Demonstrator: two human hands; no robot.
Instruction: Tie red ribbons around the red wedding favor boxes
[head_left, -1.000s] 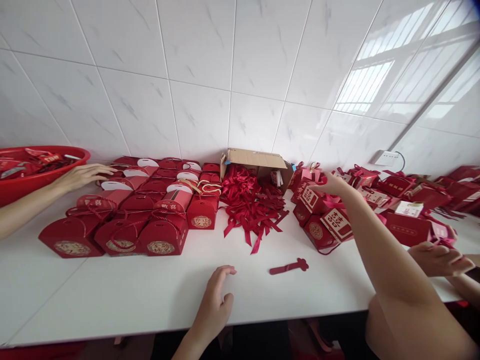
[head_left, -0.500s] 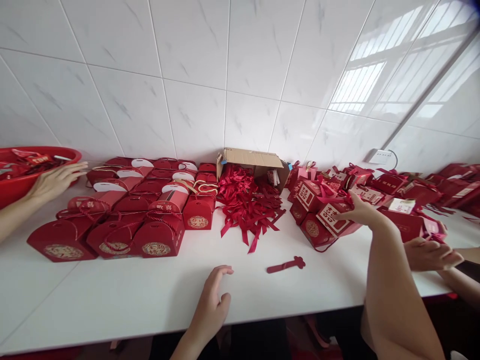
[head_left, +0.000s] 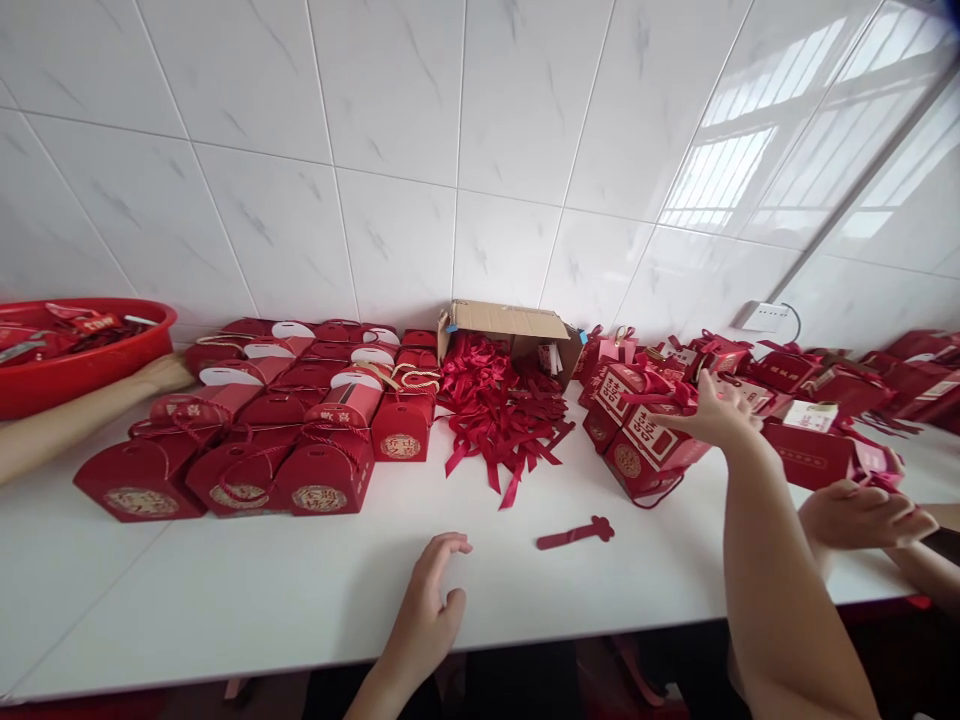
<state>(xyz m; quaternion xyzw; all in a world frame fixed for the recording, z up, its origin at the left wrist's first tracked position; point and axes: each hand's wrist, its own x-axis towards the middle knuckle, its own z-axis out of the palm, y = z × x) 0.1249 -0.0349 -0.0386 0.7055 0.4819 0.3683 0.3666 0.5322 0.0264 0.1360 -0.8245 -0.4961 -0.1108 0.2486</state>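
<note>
My left hand rests at the front edge of the white table, fingers loosely curved and holding nothing. My right hand reaches to a heap of red gift boxes on the right. Its fingers are spread beside a red box with a white label, at most brushing it. A flat red ribbon tag lies alone on the table between my hands. Behind it is a pile of red ribbons spilling from a tipped cardboard box.
Rows of red handled gift boxes stand at the left. Another person's arm lies beside a red basin. At the right, another person's hand holds something pink. More red boxes line the tiled wall.
My right hand drew back from the far boxes to the labelled box, and its fingers have now spread. The arm at the left moved towards the basin. My left hand stayed put.
</note>
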